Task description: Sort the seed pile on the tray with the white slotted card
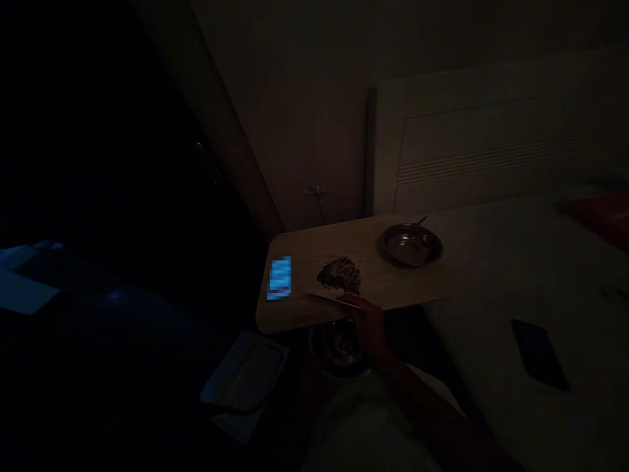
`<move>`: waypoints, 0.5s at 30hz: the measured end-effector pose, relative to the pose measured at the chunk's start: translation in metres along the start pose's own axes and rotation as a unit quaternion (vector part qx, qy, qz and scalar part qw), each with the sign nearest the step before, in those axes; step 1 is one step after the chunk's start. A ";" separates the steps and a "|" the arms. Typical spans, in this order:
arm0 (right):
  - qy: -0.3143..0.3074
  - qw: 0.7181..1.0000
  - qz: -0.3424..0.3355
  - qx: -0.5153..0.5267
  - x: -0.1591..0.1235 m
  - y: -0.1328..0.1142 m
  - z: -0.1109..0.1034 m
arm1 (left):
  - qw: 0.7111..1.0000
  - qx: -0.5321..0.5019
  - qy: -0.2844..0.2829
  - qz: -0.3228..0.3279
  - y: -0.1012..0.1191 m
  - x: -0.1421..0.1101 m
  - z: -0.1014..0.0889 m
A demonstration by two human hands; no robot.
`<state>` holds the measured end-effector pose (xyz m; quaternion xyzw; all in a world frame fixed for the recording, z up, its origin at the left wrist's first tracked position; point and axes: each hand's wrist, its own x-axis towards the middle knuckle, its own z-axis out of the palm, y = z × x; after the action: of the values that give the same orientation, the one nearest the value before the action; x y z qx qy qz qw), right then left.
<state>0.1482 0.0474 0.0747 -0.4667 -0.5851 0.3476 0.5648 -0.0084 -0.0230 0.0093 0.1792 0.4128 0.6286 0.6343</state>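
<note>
Fingers (350,303) of the right hand (368,328) are laid at the near edge of a sheet of paper (327,293) that lies on the wooden surface (393,285); whether they are pinched on the paper's edge or only resting against it cannot be told in the dim light. Just beyond the fingertips, on the paper, a small heap of dark seeds or grains (339,275) is spread. Farther beyond the fingers and off to their right, a round metal bowl (412,244) is set on the same surface, well apart from the heap, with a thin handle or utensil showing at its far rim. To the left of the fingers, past the paper, a phone with a lit blue screen (280,278) is laid flat near the surface's left end. Below the fingers, under the surface's near edge, a second round metal vessel (339,351) is dimly seen, and to its left a pale rectangular tray (246,375) is lying lower down. To the right of the forearm, a dark phone-shaped slab (539,354) rests on the pale bed (515,275), whose headboard (491,137) is seen standing against the wall. A wall socket (311,188) with a cord is seen behind the surface. No left hand is seen anywhere.
</note>
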 end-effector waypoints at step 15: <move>-0.092 0.993 -0.063 -0.038 0.004 -0.002 -0.017 | 1.000 0.014 -0.015 -0.017 -0.002 0.000 -0.003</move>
<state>0.1649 0.0487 0.0806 -0.4156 -0.6758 0.3304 0.5113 -0.0097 -0.0245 0.0060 0.1904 0.4147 0.6094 0.6484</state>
